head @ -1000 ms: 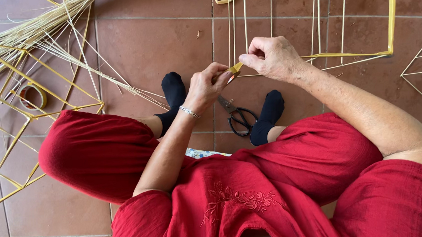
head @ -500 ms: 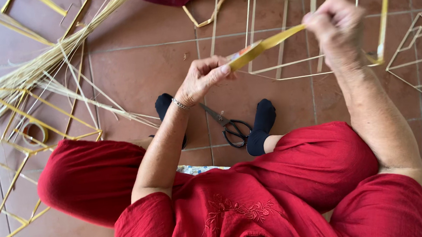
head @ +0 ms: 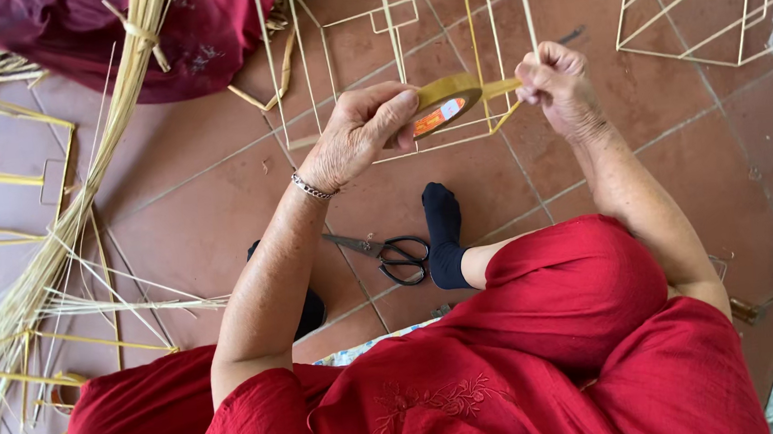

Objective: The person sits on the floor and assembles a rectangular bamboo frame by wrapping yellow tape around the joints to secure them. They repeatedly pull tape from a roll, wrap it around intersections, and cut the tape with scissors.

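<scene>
Red-clad knees (head: 582, 294), crossed, black-socked foot (head: 445, 235) forward. Black-handled scissors (head: 387, 251) lie on the tiled floor (head: 187, 213) beside the foot, within reach. Left hand (head: 362, 132) grips the yellow tape roll (head: 440, 104), fingers curled around it. Right hand (head: 554, 83) pinches the tape's free end, drawn taut. Beyond: stick frame (head: 394, 71); bundle of thin sticks (head: 117, 127), far left.

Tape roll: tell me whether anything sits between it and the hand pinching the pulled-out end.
Nothing visible does. The left hand holds the tape roll, and a short strip of tape runs straight to the fingers of the right hand. The bamboo frame lies on the floor behind them.
</scene>
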